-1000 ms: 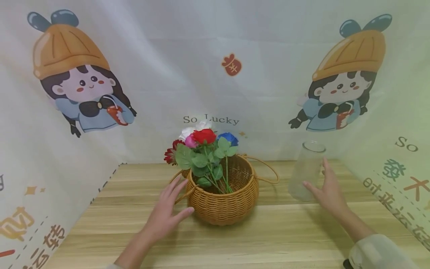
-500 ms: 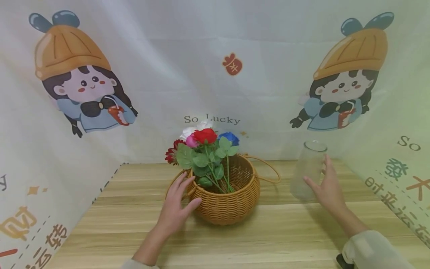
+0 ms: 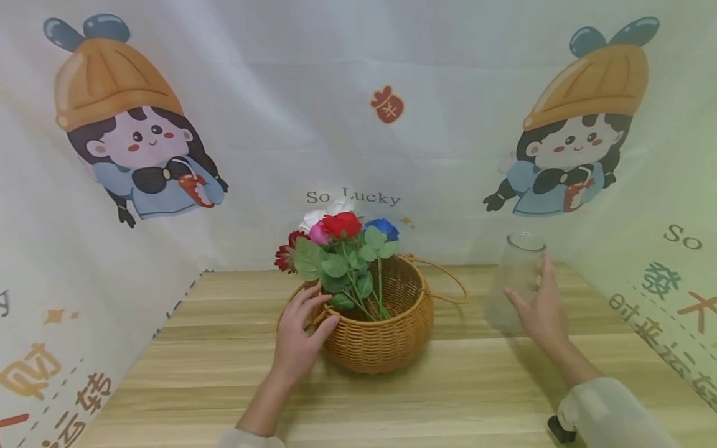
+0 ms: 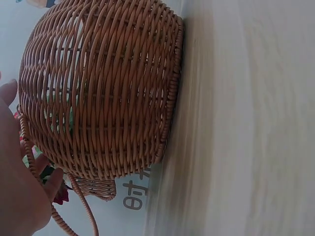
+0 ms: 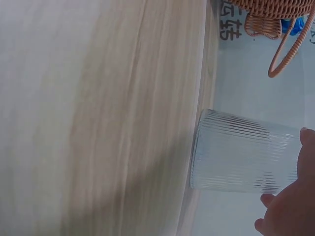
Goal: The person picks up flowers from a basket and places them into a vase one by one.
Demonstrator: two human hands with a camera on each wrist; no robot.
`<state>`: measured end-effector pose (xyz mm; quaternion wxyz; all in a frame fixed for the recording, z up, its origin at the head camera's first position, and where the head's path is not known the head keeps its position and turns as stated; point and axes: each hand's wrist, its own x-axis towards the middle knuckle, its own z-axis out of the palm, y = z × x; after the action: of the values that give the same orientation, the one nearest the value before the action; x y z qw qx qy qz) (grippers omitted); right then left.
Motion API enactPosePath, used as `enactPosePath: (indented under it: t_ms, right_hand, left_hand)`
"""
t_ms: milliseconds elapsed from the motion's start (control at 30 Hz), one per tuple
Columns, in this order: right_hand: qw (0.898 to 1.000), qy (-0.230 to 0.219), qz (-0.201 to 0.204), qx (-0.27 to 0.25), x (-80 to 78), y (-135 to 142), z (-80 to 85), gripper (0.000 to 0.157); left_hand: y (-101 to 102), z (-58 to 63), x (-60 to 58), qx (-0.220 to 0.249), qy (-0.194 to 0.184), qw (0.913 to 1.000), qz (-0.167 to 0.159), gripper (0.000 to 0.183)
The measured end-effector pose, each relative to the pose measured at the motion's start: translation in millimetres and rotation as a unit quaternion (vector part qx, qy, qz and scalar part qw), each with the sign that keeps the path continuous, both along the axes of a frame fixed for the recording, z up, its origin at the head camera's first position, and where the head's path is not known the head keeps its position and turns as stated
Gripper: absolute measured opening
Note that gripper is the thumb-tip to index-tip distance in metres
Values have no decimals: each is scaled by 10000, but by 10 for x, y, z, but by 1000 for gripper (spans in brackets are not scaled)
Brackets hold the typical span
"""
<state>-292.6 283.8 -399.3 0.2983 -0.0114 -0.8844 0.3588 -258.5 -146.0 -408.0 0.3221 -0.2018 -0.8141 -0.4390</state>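
Note:
A round wicker basket (image 3: 375,348) stands on the table, holding artificial flowers (image 3: 342,261) in red, white, pink, blue and dark red with green leaves. My left hand (image 3: 299,336) is at the basket's left rim, fingers loosely bent by the rim and looped handle, thumb apart from the fingers. In the left wrist view, fingertips (image 4: 53,183) show beside the handle (image 4: 83,201). To the right, a clear ribbed glass vase (image 3: 506,298) stands upright. My right hand (image 3: 546,314) spreads around its right side, thumb in front and fingers along the far side, as the right wrist view also shows.
The wood-grain table (image 3: 392,410) is enclosed by a printed cloth (image 3: 358,143) at the back and both sides. The basket's right handle (image 3: 448,283) sticks out toward the vase. A black item (image 3: 560,429) shows at my right sleeve.
My left hand has moved right and in toward the basket rim, its thumb rising to the rim. My right hand has shifted slightly upward beside the vase. Basket and vase stay in place.

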Motion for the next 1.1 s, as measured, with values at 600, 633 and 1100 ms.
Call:
enactPosePath:
  t_ms: [600,633,1100]
  right_hand:
    - [9998,107,34,-181,-66,-19,-39,97]
    - [9998,97,38,-182,-56,-19,-40,97]
    - [9993,219,299,-108,23,-182,-76,98]
  left_hand:
    - [-26,2,-130,725,159,9966,-363,21]
    - [-25,-4,-138,727,165,9964,-407,21]
    - [-51,-36,-171,892,227,9943,-548,20]
